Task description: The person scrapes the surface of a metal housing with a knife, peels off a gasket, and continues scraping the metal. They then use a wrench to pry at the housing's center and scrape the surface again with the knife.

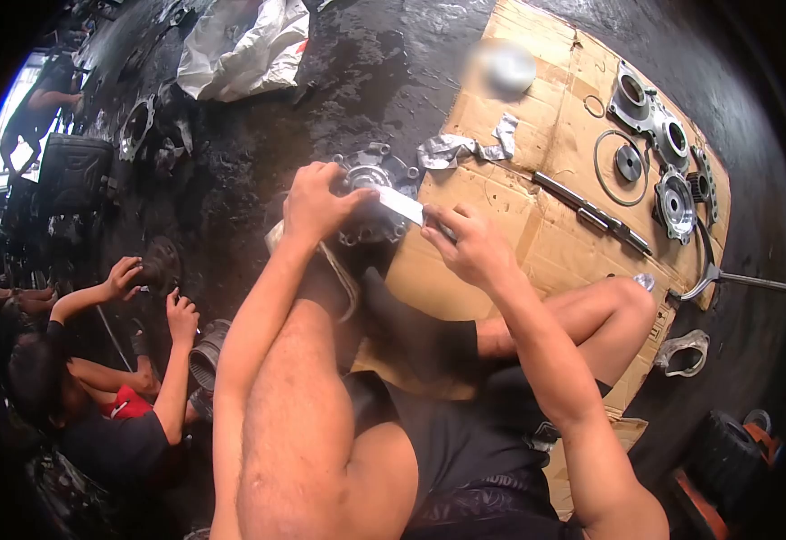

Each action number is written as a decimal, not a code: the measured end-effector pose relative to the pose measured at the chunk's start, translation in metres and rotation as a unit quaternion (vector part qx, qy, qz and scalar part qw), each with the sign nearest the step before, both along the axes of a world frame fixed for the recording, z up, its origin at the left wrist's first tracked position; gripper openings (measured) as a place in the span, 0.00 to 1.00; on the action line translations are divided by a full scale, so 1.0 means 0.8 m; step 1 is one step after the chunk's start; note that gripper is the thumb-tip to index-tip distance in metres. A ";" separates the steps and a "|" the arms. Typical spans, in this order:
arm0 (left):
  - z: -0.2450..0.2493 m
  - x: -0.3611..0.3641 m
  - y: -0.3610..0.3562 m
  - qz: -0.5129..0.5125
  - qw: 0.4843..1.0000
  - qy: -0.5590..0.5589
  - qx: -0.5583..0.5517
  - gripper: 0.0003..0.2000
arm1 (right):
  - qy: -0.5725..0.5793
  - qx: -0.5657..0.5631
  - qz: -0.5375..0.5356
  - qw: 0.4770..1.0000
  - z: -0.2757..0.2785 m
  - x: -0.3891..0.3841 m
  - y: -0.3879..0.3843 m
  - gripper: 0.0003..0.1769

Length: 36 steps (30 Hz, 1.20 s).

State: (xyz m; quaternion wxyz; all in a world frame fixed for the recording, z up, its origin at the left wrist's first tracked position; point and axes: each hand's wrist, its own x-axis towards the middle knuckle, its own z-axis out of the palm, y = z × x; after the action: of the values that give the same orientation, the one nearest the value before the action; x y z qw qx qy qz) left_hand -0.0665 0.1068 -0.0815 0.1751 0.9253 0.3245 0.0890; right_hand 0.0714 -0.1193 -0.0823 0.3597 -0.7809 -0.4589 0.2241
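The left hand [316,202] curls its fingers over the metal housing [370,175], which sits on the dark floor at the edge of the cardboard [537,243]; it should pin the housing firmly. The right hand [469,245] pinches a blade [402,205], best laid flat and stroked away from the fingers.

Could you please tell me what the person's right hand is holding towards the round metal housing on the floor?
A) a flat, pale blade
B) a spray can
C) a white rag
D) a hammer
A: the right hand grips a flat, pale blade. The blade's far end reaches the metal housing, which the left hand holds with curled fingers.
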 end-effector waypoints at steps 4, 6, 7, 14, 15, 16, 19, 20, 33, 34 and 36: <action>-0.001 0.005 0.001 0.019 1.000 0.014 0.001 0.32 | 0.028 0.016 -0.019 0.999 0.001 0.004 0.009 0.15; 0.002 0.002 0.001 0.002 1.000 0.005 -0.006 0.32 | 0.031 0.008 -0.008 0.999 0.003 0.009 0.008 0.16; 0.003 0.001 0.000 0.005 1.000 0.004 -0.006 0.32 | 0.035 0.001 -0.003 0.999 0.004 0.009 0.002 0.16; -0.006 0.004 -0.001 0.014 1.000 -0.005 0.020 0.32 | 0.062 -0.049 -0.008 0.997 0.008 0.014 0.018 0.16; -0.003 0.005 0.000 0.011 1.000 -0.010 0.018 0.33 | 0.062 -0.047 -0.009 0.997 0.010 0.014 0.017 0.16; 0.000 0.005 0.000 0.012 1.000 -0.011 0.020 0.33 | 0.060 -0.048 -0.008 0.997 0.011 0.015 0.015 0.16; 0.004 0.007 -0.003 0.005 1.000 -0.015 0.004 0.33 | 0.069 -0.040 -0.003 0.997 0.008 0.019 0.013 0.17; 0.002 0.007 -0.001 0.011 1.000 -0.010 0.019 0.33 | 0.083 -0.031 0.001 0.996 0.006 0.019 0.014 0.18; -0.018 0.005 -0.005 0.062 0.998 -0.009 0.009 0.38 | 0.201 -0.062 -0.032 0.977 -0.029 0.008 0.012 0.20; -0.020 0.005 -0.006 0.061 0.998 -0.012 0.011 0.38 | 0.230 -0.067 -0.040 0.970 -0.036 0.010 0.010 0.19; -0.021 0.007 -0.008 0.059 0.998 -0.020 0.006 0.39 | 0.265 -0.065 -0.048 0.961 -0.037 0.008 0.010 0.19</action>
State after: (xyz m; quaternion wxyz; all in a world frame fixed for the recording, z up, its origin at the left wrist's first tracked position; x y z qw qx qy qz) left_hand -0.0611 0.1006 -0.0980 0.1706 0.9036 0.3743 0.1194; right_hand 0.0778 -0.1117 -0.1115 0.4274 -0.7362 -0.2938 0.4347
